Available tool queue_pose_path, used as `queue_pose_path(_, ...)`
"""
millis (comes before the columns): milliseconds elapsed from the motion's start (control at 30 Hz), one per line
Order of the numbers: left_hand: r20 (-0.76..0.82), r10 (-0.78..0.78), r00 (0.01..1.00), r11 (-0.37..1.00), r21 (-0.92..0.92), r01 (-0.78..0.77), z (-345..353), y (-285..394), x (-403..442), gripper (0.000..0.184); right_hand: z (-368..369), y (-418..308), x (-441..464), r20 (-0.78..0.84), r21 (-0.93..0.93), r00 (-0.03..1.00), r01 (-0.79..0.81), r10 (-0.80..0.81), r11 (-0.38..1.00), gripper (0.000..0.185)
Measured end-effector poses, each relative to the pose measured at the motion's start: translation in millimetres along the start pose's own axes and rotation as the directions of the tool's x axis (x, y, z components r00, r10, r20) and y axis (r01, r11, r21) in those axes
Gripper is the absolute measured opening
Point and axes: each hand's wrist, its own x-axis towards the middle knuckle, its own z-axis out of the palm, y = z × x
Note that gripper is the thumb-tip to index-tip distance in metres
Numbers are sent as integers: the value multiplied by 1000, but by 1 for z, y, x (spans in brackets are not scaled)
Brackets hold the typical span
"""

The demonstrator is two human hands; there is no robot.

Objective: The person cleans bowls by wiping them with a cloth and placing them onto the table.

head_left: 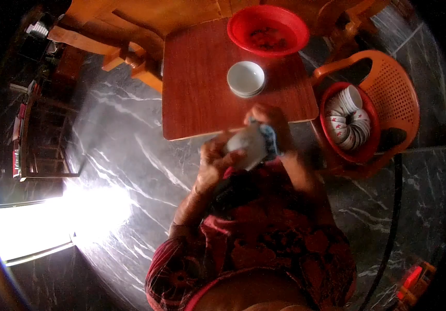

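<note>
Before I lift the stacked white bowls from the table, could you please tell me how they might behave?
The white bowls look smooth and shiny, so they may be slippery. Their thin rims suggest they could chip. Being nested, they should probably slide together if nudged gently.

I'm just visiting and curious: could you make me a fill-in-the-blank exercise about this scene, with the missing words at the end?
1. The left hand holds a bowl, and the right hand holds a cloth that is mostly ______.
2. On the table, the stacked bowls are coloured ______.
3. Many nested bowls curve around inside a basin set on an orange ______.
4. Another basin, at the table's far edge, is coloured ______.

Missing words: blue; white; chair; red.
</note>
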Motion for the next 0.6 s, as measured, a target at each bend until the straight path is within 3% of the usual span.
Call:
queue_pose_path(33, -2, 2, 1000, 1000, -2, -2, -3, -3, 1, 25, 3, 2, -4, 3, -2, 1000, 0, 0, 1000, 25)
queue_pose_path(100, -20, 9, 1000, 1000, 6, -9, -9, -5, 1, 21, 12, 13, -8, -28, 540, 990, -101, 138, 836, 22)
queue_pose_path(133, -22, 9, 1000, 1000, 5, -8, -9, -10, 2, 21, 16, 16, -10, -28, 639, 983, -120, 179, 760, 22)
queue_pose_path(200, -144, 116, 983, 986, -102, -131, -6, -18, 4, 19, 23, 22, -14, -64, 657, 973, -124, 220, 743, 23)
queue_pose_path(400, -145, 208, 967, 960, -159, -230, -7, -32, 8, 28, 31, 37, -20, -163, 615, 953, -105, 256, 782, 27)
queue_pose_path(533, -43, 71, 997, 967, -241, -80, -11, -20, 3, 29, 33, 49, -16, -228, 585, 936, -88, 268, 806, 29)
queue_pose_path(600, 3, 29, 1000, 1000, -9, -29, -12, -11, 1, 38, 31, 58, -11, -280, 553, 921, -76, 271, 830, 31)
